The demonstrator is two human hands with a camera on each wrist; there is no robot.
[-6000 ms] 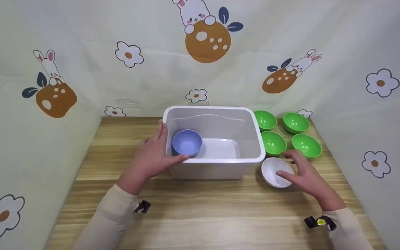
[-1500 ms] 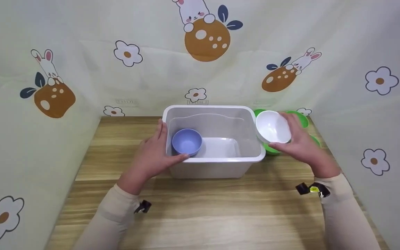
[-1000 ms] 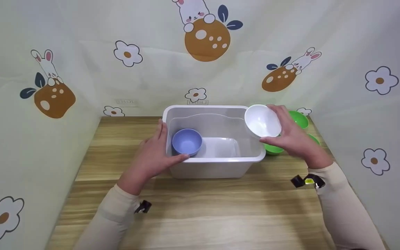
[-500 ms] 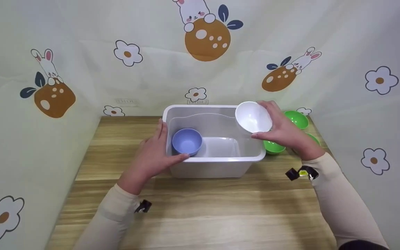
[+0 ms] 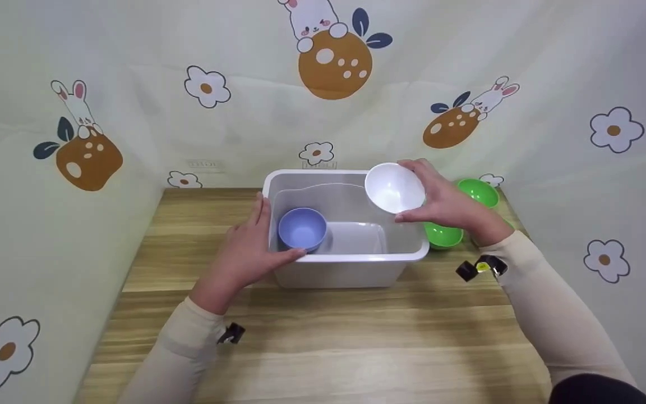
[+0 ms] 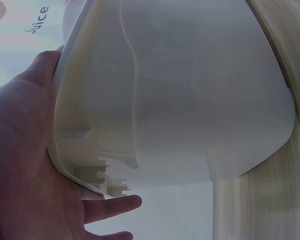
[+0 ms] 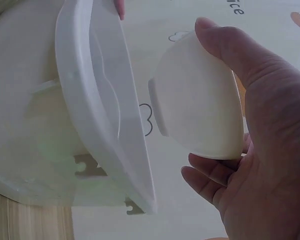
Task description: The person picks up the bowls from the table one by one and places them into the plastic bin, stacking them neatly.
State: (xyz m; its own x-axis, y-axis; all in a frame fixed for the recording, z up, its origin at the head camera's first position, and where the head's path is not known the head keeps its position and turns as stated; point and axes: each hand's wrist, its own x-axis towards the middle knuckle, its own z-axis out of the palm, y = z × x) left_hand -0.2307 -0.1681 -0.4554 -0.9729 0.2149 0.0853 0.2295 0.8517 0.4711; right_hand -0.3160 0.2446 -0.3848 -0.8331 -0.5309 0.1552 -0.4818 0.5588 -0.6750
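Observation:
A white bowl (image 5: pixel 395 188) is tilted in my right hand (image 5: pixel 441 196), which grips its right side between thumb and fingers. In the head view the bowl overlaps the right back part of the white plastic bin (image 5: pixel 351 275). The right wrist view shows the bowl (image 7: pixel 200 95) apart from the bin's rim (image 7: pixel 77 75). My left hand (image 5: pixel 241 255) rests on the bin's left front corner, thumb along the front rim. From the left wrist, two visible fingers (image 6: pixel 112 207) reach out straight beside the bin wall. Upright inside the bin, on the left, is a blue bowl (image 5: pixel 302 229).
Green bowls stand right of the bin: one at the back (image 5: pixel 479 192), one nearer (image 5: pixel 443 235), and another mostly behind my right wrist. The wooden table (image 5: pixel 323 336) meets a patterned curtain (image 5: pixel 233 129) at the back and sides.
My right hand has picked the white bowl up from the table, raised it past the green bowls and carried it left over the bin. The left hand stays on the bin.

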